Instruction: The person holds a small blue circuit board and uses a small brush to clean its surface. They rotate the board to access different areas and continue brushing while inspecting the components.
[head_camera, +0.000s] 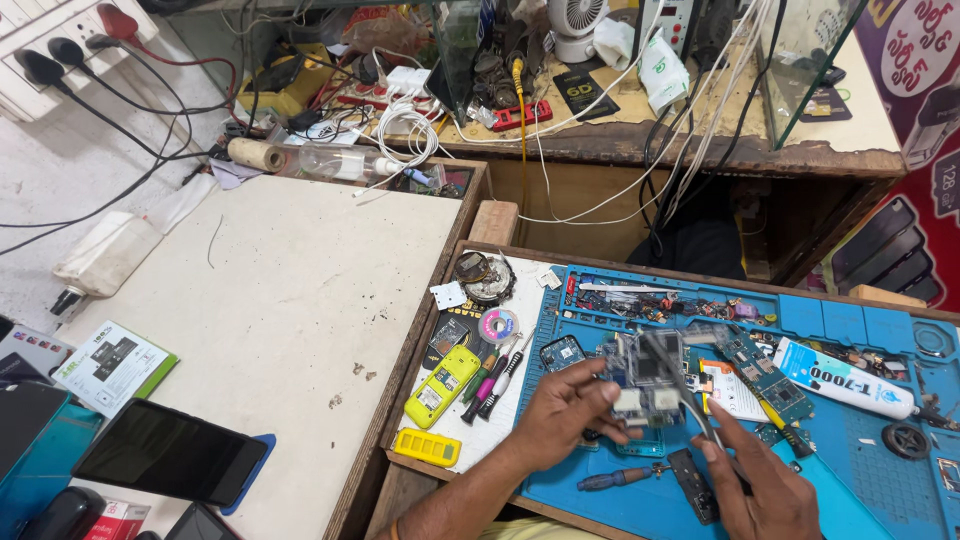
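The left hand (570, 410) pinches a bare phone frame (645, 375) above the blue mat (850, 450) on the worktop; the right hand's (760, 485) fingers close on tweezers (690, 400) probing it. Loose boards (755, 365) and screwdrivers (495, 380) suggest disassembly is well along, reassembly not begun.

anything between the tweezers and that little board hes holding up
Nothing visible. The left hand holds the small circuit board above the blue mat, and the tweezers in the right hand already reach its lower right edge. Exact contact cannot be told.
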